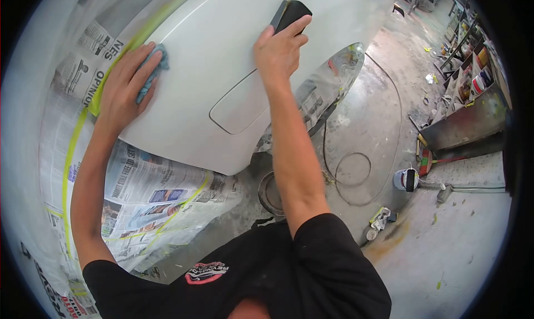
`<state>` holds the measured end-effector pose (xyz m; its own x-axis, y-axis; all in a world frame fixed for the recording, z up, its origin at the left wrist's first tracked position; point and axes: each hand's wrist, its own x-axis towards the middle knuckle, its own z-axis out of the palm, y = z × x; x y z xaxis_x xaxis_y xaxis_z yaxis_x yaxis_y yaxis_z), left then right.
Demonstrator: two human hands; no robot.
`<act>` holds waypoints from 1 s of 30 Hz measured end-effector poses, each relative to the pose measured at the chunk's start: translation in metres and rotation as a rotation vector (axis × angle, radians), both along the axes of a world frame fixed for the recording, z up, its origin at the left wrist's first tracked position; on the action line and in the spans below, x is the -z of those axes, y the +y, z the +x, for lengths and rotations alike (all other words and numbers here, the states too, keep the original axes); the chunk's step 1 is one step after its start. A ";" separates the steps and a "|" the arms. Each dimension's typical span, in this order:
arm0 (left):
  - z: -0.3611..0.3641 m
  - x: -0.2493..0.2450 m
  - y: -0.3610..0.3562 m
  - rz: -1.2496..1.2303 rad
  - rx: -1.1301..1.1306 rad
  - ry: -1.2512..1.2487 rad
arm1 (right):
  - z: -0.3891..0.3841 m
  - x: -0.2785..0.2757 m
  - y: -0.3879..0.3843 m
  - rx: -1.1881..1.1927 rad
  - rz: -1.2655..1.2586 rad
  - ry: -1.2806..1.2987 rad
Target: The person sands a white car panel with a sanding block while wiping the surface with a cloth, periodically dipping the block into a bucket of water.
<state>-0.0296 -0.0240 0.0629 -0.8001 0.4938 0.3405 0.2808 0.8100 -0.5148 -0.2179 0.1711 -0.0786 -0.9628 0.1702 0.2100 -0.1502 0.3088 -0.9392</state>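
The left hand (125, 88) lies nearly flat, fingers almost straight, pressing a blue cloth (153, 74) against the white car panel (222, 57). The cloth bunches out from under the fingertips. Below and outward of this hand, newspaper (150, 191) covers the bodywork, held by strips of yellow-green tape (74, 152). Between the two hands, slightly lower, the outline of a fuel flap (236, 104) shows in the panel. The right hand (278, 49) is curled around a black sanding block (290, 13), fingers over its upper face, holding it on the panel just above the knuckles (its underside is hidden). Beside the right forearm sits what seems to be a lamp (328, 85) wrapped in clear film. Farther right a hose (353, 171) loops on the floor (445, 235) near a small bucket (406, 180).
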 end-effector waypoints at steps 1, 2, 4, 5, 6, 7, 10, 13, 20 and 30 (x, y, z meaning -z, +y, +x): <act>-0.002 -0.001 0.000 -0.006 -0.002 0.003 | 0.011 0.002 -0.009 -0.020 -0.012 0.056; -0.003 -0.002 -0.001 -0.005 0.004 0.008 | 0.034 0.008 -0.027 -0.033 -0.025 0.114; -0.004 0.000 -0.004 0.003 0.019 0.000 | 0.087 0.026 -0.060 -0.046 -0.009 0.273; -0.004 0.002 -0.003 -0.002 0.020 0.002 | 0.092 0.025 -0.052 -0.120 0.010 0.216; -0.004 0.002 -0.002 -0.009 0.022 0.006 | 0.091 0.022 -0.044 -0.193 0.026 0.160; -0.003 0.001 -0.002 -0.018 0.022 0.007 | 0.072 0.022 -0.035 -0.142 0.031 0.173; -0.004 0.001 -0.002 0.007 0.028 0.012 | -0.021 0.010 -0.005 0.056 0.078 0.108; -0.003 0.000 0.002 0.011 0.014 0.011 | -0.033 -0.021 -0.001 0.043 -0.027 0.020; -0.003 0.000 0.002 0.003 -0.008 -0.023 | -0.033 -0.012 -0.008 -0.039 -0.003 0.153; -0.006 -0.001 0.006 -0.001 -0.030 -0.019 | -0.063 -0.036 0.018 -0.140 -0.002 0.005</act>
<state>-0.0352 -0.0185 0.0642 -0.8209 0.4696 0.3250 0.2658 0.8178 -0.5104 -0.2805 0.1890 -0.0430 -0.9761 0.0343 0.2145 -0.1964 0.2827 -0.9389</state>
